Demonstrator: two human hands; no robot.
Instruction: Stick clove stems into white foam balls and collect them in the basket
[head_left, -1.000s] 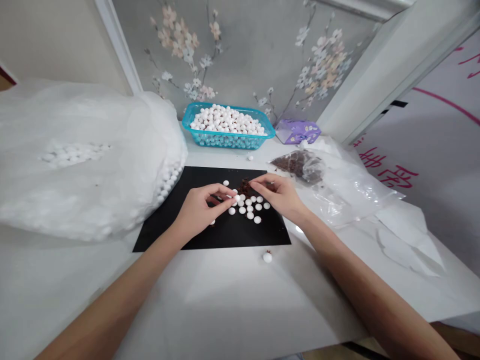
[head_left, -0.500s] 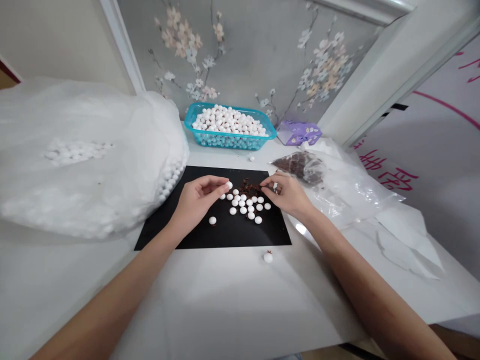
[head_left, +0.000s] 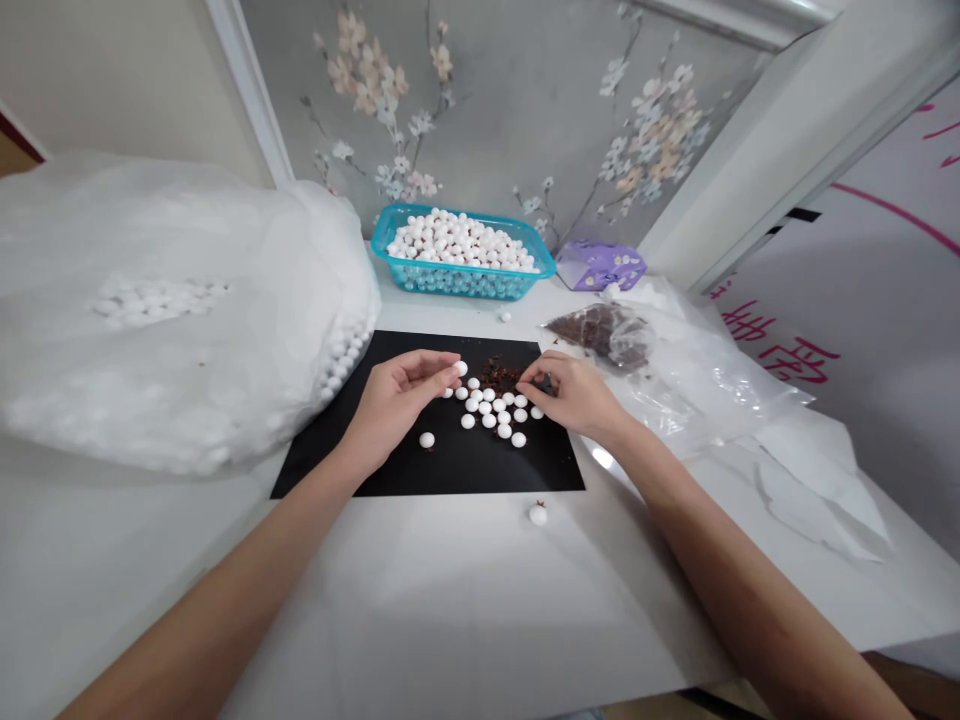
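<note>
My left hand [head_left: 397, 400] rests on a black mat [head_left: 375, 460], its fingertips pinching a small white ball [head_left: 460, 369]. My right hand [head_left: 574, 392] is curled at the mat's right side, fingers pinched beside a little pile of dark brown bits [head_left: 499, 375]; what they hold I cannot make out. Between the hands lie several white balls [head_left: 491, 410], with one ball apart [head_left: 427, 440] near my left wrist.
A teal basket [head_left: 465, 280] full of white balls stands behind the mat. A big white plastic bag of balls [head_left: 165, 310] fills the left. A clear bag with brown bits [head_left: 607, 333] and crumpled plastic lie right. One ball [head_left: 538, 515] sits on the white table. A purple box [head_left: 600, 268] stands at the wall.
My left hand moved from the ball cluster back to the left, lifting a white ball in its fingertips. My right hand drew back slightly to the right of the brown pile.
</note>
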